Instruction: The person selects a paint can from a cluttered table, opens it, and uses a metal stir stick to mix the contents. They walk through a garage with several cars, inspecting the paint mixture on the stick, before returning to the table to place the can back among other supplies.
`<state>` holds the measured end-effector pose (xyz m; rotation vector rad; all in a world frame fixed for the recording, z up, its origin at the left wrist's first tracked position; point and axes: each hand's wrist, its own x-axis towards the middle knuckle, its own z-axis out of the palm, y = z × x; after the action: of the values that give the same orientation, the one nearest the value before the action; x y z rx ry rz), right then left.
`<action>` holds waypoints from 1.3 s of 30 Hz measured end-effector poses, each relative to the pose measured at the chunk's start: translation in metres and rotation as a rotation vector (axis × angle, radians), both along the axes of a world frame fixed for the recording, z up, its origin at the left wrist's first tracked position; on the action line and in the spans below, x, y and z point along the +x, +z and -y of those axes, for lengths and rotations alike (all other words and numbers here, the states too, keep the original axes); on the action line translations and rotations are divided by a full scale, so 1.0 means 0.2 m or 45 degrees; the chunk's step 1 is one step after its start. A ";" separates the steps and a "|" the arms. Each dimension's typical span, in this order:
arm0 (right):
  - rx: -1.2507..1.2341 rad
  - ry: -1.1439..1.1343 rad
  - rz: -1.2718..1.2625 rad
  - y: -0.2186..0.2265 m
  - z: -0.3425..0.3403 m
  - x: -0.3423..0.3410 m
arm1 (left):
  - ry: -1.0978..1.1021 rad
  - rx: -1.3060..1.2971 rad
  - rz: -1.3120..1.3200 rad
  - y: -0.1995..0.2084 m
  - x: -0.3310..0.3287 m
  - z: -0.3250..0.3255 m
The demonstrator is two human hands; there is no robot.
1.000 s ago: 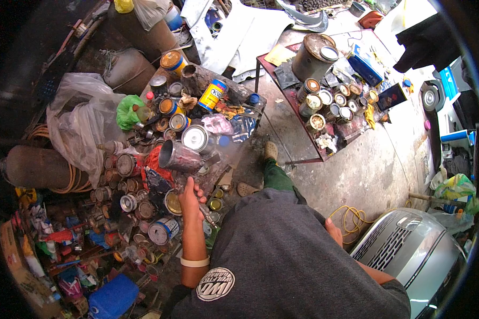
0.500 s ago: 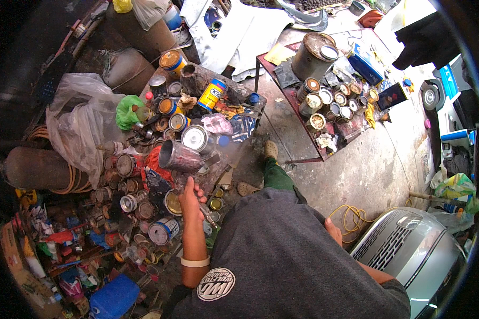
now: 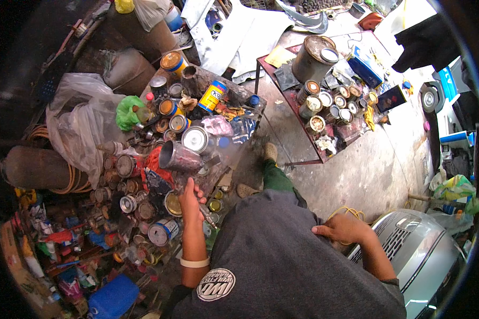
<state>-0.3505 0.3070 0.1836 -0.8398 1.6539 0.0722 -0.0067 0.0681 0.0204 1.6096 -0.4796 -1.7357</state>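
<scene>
My left hand [image 3: 192, 196] is wrapped round the handle of a spray gun, with its thumb pointing up. The gun's metal cup [image 3: 179, 157] is wide-mouthed and stained, and it tilts over the cluttered bench at the left. A metal fitting [image 3: 210, 217] sticks out below my fingers. At my right side, my right hand [image 3: 348, 229] is closed at the edge of my dark grey shirt [image 3: 282, 255], thumb on the cloth. Its other fingers are mostly hidden. Just beyond the cup stands a can with a white lid [image 3: 195, 139].
Paint cans and jars crowd the left bench [image 3: 245, 95]. Another table [image 3: 316, 151] with a large bucket [image 3: 313, 57] and several small cans stands ahead to the right. A silver car bumper [image 3: 418, 239] and a yellow hose [image 3: 351, 212] lie close on my right.
My right hand has come up and outward from beside my shirt, so its back and forearm now show. My left hand holds the spray gun almost as before.
</scene>
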 end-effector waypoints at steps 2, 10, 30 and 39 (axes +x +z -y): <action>-0.529 0.192 0.159 0.17 0.15 -0.02 | -0.009 -0.016 0.013 -0.01 0.02 0.00; -1.645 0.816 1.820 0.74 0.49 0.30 | -0.041 0.004 0.038 -0.04 0.01 0.02; -1.999 0.242 1.440 0.67 0.51 0.34 | -0.018 -0.056 -0.001 0.00 -0.05 0.05; -2.343 -0.626 1.520 0.65 0.47 0.58 | -0.065 -0.006 0.023 -0.01 -0.01 0.01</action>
<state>-0.2347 0.2131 0.3146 -1.2319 0.3008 -2.0957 -0.0092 0.0657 0.0179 1.6240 -0.5377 -1.7577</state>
